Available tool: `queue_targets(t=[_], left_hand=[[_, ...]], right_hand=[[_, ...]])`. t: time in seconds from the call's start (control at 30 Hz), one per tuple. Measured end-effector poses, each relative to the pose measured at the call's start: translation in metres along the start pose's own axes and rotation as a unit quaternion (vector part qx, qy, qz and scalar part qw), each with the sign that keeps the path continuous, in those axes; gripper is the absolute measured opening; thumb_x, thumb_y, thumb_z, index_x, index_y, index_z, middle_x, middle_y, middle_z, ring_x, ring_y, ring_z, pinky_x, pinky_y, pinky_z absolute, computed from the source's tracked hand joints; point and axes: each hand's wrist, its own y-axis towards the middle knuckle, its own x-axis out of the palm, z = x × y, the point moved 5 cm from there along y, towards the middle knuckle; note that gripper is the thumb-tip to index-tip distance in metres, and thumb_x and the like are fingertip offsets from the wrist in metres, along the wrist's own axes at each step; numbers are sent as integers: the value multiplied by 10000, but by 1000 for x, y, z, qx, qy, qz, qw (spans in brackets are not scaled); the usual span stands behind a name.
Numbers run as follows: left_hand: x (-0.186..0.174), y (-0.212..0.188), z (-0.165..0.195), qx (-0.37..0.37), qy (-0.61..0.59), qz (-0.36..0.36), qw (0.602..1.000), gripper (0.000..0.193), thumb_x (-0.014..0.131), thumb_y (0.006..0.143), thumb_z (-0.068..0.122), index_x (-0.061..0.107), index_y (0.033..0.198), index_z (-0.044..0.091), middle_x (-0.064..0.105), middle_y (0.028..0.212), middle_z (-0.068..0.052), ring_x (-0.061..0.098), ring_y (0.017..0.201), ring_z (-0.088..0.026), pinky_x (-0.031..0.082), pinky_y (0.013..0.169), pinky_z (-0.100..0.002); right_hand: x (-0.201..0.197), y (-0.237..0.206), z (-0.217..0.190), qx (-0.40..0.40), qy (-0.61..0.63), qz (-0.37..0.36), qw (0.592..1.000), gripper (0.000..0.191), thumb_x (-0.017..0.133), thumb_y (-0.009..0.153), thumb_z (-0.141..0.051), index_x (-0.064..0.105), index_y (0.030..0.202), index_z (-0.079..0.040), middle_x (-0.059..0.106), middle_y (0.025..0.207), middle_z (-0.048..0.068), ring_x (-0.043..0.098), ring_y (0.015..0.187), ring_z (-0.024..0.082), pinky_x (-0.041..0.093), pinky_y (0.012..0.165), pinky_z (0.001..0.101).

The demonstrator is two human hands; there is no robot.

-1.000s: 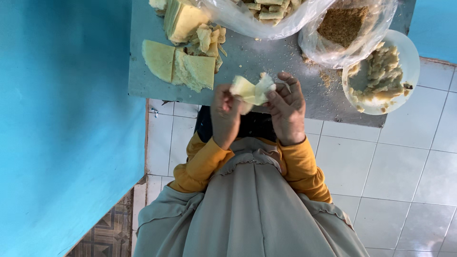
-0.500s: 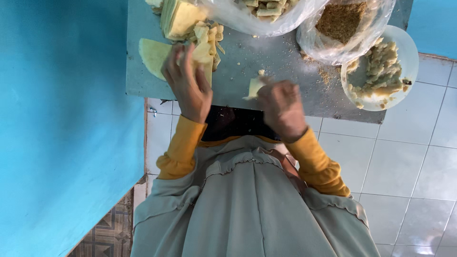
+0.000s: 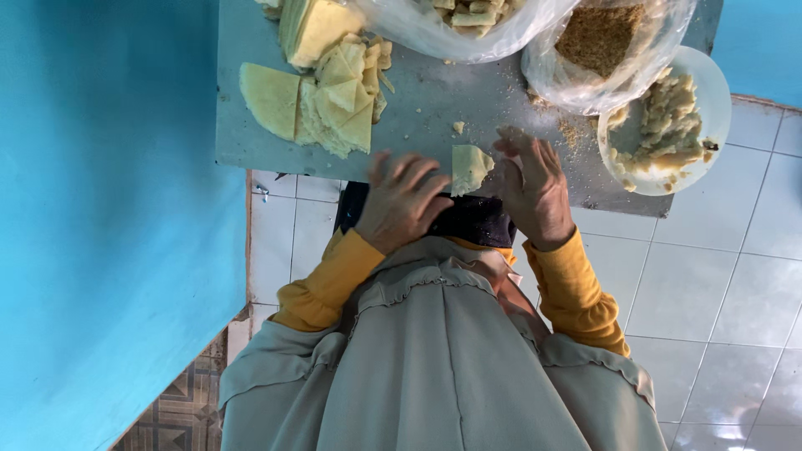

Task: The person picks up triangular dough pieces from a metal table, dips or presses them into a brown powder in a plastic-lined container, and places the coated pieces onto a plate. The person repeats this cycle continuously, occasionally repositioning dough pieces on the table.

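A small folded piece of pale yellow dough (image 3: 470,167) lies at the near edge of the grey table (image 3: 418,108). My left hand (image 3: 401,200) has curled fingers, and its fingertips hold the left edge of that piece. My right hand (image 3: 535,188) is just to the right of it, fingers spread, crumbs on the tips, holding nothing. Both arms wear yellow sleeves. A stack of triangular dough sheets (image 3: 334,92) lies at the table's left.
A white bowl (image 3: 710,92) of pale lumpy filling stands at the right. Beside it is a clear bag of brown crumbs (image 3: 601,38), and another bag of pale pieces (image 3: 468,21) sits at the back. A blue wall (image 3: 100,209) is on the left, white floor tiles on the right.
My left hand reached to the dough stack, then came back to the table's near edge. The folded piece went from both hands down onto the table, and my right hand spread its fingers.
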Motion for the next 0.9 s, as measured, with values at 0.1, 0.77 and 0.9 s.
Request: queue_targets(t=[0.1,0.77,0.9], left_hand=[[12,4,10,39,36,5,999,250,751,977,331,698,1195,219,576,1294,-24,480,1324,-231,194,1194,-568],[-1,-9,-23,118,62,-10,991,192,730,1004,268,685,1151,153,615,1320,-14,501,1374,-215,238,1228,-557],[-8,-8,-21,129,47,7,991,215,729,988,214,682,1172,112,635,1285,-20,537,1329,-207,327,1189,-510]], right_hand=[[7,-6,1,-26,-31,3,999,413,610,934,97,588,1333,-7,705,1139,130,657,1061,308,535,964,420],[20,13,-8,-177,-291,-21,940,602,686,883,12,659,1430,-237,557,1291,67,529,1211,253,446,1033,420],[30,19,-4,-221,-340,-59,912,586,698,885,-109,649,1461,-208,537,1308,80,501,1224,264,434,1075,441]])
